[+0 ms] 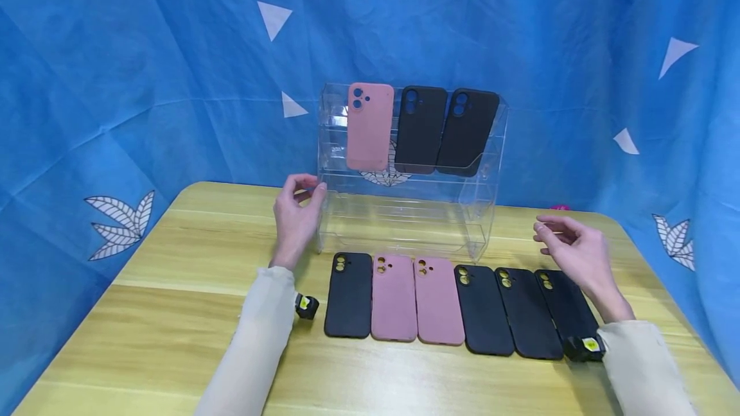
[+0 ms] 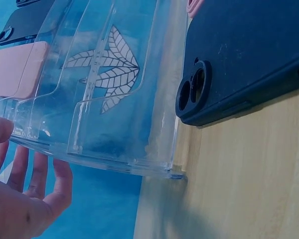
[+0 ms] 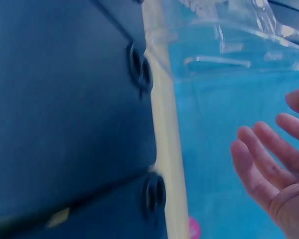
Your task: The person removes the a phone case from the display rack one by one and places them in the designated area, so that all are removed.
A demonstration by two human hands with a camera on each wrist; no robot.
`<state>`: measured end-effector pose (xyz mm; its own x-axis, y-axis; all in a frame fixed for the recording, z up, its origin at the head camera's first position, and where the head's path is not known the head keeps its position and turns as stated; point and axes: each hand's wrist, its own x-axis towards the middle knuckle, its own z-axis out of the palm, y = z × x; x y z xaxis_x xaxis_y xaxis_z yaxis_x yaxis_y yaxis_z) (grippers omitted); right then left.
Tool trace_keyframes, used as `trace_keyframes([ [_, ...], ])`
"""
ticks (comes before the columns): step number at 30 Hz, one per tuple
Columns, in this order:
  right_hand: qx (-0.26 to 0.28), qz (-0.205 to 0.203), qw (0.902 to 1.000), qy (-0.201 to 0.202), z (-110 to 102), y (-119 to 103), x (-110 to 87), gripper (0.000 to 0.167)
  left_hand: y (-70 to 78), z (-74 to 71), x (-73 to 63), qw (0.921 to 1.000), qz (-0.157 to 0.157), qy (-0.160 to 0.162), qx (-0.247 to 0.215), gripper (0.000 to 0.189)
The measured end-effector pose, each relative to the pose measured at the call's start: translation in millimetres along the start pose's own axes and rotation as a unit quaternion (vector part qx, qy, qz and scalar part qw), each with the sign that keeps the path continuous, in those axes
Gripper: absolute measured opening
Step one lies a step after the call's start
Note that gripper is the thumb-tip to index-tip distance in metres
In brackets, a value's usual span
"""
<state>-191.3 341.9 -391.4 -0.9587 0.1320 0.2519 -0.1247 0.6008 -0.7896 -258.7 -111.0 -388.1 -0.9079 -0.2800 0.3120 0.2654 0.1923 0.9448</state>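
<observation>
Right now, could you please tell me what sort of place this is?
Probably a makeshift indoor tabletop workspace: a wood-grain table, a patterned blue cloth hanging behind it, and a row of phone cases.

Blue cloth [image 1: 173, 37] fills bkgd, w/ folds, white triangles [image 1: 273, 19] & b/w leaf prints [image 1: 121, 225]. Table [image 1: 173, 313] in front: lt. yellowish wood grain, rounded back corners, soft glare [image 1: 399, 368] nr. front mid.

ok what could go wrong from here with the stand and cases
The left hand is close beside the clear stand, so a bump might shift it. The tilted black case on the stand could slide if jolted. The right hand is close to the rightmost case on the table and might nudge it.
</observation>
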Motion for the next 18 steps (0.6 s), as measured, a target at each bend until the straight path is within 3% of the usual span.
trace_keyframes([
  [9,0.036,-0.030,0.9985,0.029,26,-23,9.5,0.039,2.7,0.9,-0.2,0.9997,0.002,0.004,0.025,0.029],
  [13,0.050,-0.037,0.9975,0.034,36,-32,14.7,0.039,11.1,5.5,2.3,0.9987,0.036,0.032,0.016,0.031],
  [18,0.052,-0.038,0.9969,0.046,46,-39,21.6,0.040,35.1,14.5,9.4,0.9940,0.092,0.058,-0.006,0.033],
])
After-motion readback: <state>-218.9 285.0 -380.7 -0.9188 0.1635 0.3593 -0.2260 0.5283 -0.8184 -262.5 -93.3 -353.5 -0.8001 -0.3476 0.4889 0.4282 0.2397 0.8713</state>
